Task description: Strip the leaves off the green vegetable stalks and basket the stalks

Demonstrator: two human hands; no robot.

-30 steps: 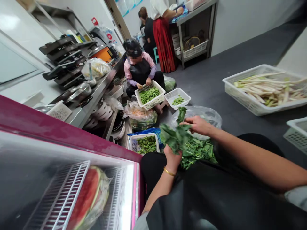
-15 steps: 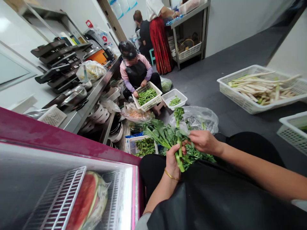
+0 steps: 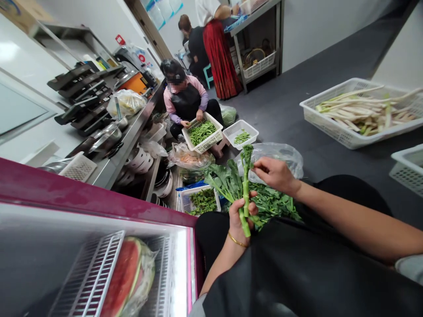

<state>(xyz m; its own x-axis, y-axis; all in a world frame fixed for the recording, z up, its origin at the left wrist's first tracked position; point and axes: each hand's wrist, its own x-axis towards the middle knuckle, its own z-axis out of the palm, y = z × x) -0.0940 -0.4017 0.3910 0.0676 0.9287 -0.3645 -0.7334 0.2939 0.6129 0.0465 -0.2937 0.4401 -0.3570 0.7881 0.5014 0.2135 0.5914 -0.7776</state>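
Note:
My left hand point(image 3: 238, 220) is wrapped round the lower part of a broccolini stalk point(image 3: 245, 185), which stands almost upright with its small green head at the top. Broad broccolini leaves point(image 3: 224, 180) spread out to the left from the same grip. On the other side, my right hand point(image 3: 277, 175) has its thumb and fingers pinched together close beside the stalk, just below the head. Whatever lies between those fingertips is too small to make out. Beneath both hands is a heap of leafy greens point(image 3: 277, 202), with a clear plastic bag point(image 3: 287, 156) behind it.
A basket of trimmed greens point(image 3: 183, 203) stands left of my knees. Ahead, a seated co-worker point(image 3: 185, 94) handles a basket of green beans point(image 3: 216, 141). To the right is a basket of long white stalks point(image 3: 313, 116). A lit fridge with cut watermelon point(image 3: 122, 273) is close on my left.
My right hand has moved up and slightly left, from the leaves beside the stalk to just below the head. The stalk's upper part is barer of leaves. My left hand keeps its grip.

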